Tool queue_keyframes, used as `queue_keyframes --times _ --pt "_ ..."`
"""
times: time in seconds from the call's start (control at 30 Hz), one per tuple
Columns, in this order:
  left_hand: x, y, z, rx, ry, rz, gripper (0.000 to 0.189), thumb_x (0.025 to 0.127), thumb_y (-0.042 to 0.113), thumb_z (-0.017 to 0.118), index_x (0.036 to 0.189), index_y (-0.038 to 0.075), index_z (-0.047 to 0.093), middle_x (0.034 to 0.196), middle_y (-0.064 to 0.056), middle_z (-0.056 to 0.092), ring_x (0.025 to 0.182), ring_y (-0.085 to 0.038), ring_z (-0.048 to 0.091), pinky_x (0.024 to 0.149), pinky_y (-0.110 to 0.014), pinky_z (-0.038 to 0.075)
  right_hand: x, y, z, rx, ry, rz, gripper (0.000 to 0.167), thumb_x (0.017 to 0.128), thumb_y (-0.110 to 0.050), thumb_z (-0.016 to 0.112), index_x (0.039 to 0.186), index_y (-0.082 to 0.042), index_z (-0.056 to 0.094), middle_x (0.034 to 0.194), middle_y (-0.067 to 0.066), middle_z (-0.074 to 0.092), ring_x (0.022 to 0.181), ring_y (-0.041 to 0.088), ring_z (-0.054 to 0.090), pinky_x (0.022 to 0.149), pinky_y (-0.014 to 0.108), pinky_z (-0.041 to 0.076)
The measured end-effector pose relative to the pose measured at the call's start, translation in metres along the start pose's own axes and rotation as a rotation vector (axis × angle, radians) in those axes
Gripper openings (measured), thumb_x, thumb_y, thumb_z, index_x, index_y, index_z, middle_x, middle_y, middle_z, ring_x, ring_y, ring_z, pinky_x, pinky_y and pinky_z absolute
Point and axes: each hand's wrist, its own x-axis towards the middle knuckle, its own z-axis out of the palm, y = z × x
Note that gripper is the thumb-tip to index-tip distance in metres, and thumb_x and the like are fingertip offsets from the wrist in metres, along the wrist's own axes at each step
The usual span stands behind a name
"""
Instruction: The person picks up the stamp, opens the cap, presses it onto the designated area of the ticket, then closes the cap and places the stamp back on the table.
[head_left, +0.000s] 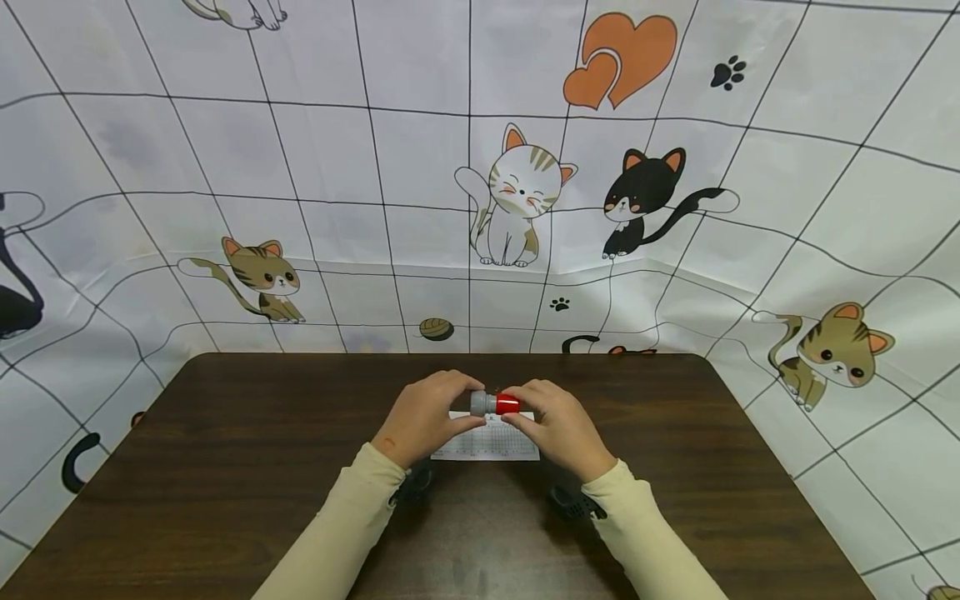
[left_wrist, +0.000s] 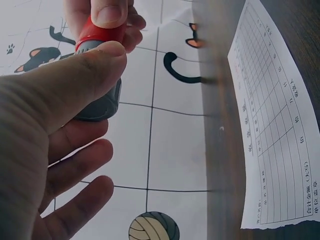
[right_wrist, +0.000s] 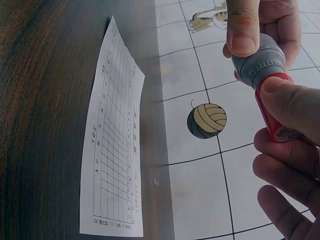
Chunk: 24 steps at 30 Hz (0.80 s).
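A small red-and-grey hand stamp [head_left: 489,404] is held up lengthwise between both hands, over the far part of a printed paper form [head_left: 487,448]. My left hand [head_left: 429,417] pinches its grey end [left_wrist: 102,107] between thumb and fingers. On the other end, the red part [right_wrist: 267,107], my right hand [head_left: 558,425] has thumb and fingertips closed. The lower fingers of the right hand spread loose in the right wrist view. The form lies flat, its ruled grid and printed characters showing in both wrist views.
The dark wooden table [head_left: 225,467] carries the form near its far edge. Behind and beside it hangs a white sheet [head_left: 420,158] with black grid lines and cartoon cats. Dark straps [head_left: 573,502] show under the wrists.
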Motion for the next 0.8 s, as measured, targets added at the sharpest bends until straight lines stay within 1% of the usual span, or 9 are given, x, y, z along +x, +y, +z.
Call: queue_keyframes --times 0.13,0.3,0.4,0.47,0.6,0.8 --pt "0.0001 0.0002 0.0002 0.002 0.008 -0.010 0.045 0.081 0.034 0.091 0.118 0.015 0.075 0.115 0.001 0.075 0.106 -0.017 0.071 0.093 -0.035 0.059 0.0001 -0.0006 0.0008 0.010 0.004 0.011 0.030 0.086 -0.013 0.085 0.115 -0.013 0.077 0.099 -0.004 0.070 0.084 0.013 0.058 0.068 0.027 0.053" --pt "0.0004 0.0006 -0.0004 -0.010 -0.012 0.010 0.045 0.083 0.030 0.089 0.122 0.014 0.073 0.118 0.000 0.074 0.110 -0.017 0.070 0.096 -0.035 0.058 0.0006 -0.0004 0.0012 0.030 -0.006 0.009 0.032 0.086 -0.010 0.085 0.117 -0.013 0.076 0.102 -0.003 0.070 0.087 0.012 0.058 0.069 0.029 0.055" --pt "0.0008 0.0013 -0.0010 -0.015 -0.023 0.013 0.046 0.083 0.030 0.089 0.123 0.014 0.072 0.119 0.001 0.073 0.110 -0.017 0.069 0.094 -0.035 0.058 0.0007 0.0005 0.0010 0.023 0.006 -0.007 0.032 0.085 -0.012 0.086 0.116 -0.013 0.076 0.101 -0.003 0.070 0.085 0.011 0.056 0.067 0.026 0.052" --pt "0.0012 0.0017 -0.0010 -0.009 -0.025 0.005 0.046 0.083 0.031 0.089 0.122 0.014 0.071 0.118 0.001 0.072 0.109 -0.017 0.068 0.093 -0.035 0.059 0.0007 0.0009 0.0008 0.024 0.022 -0.014 0.033 0.084 -0.012 0.087 0.115 -0.013 0.076 0.100 -0.003 0.070 0.082 0.013 0.055 0.065 0.025 0.049" --pt "0.0015 0.0013 0.0000 0.002 -0.020 -0.014 0.046 0.082 0.032 0.090 0.119 0.015 0.071 0.116 0.001 0.071 0.106 -0.017 0.067 0.090 -0.035 0.059 0.0005 0.0010 0.0005 0.039 0.046 -0.013 0.034 0.083 -0.013 0.088 0.114 -0.011 0.077 0.098 -0.002 0.071 0.078 0.018 0.057 0.063 0.025 0.049" --pt "0.0013 0.0004 0.0007 -0.006 -0.028 -0.010 0.046 0.083 0.030 0.089 0.124 0.015 0.071 0.119 0.002 0.071 0.109 -0.017 0.066 0.093 -0.034 0.058 0.0008 0.0014 0.0016 0.053 0.031 -0.007 0.034 0.084 -0.012 0.087 0.117 -0.011 0.077 0.101 -0.002 0.071 0.082 0.013 0.055 0.065 0.024 0.049"
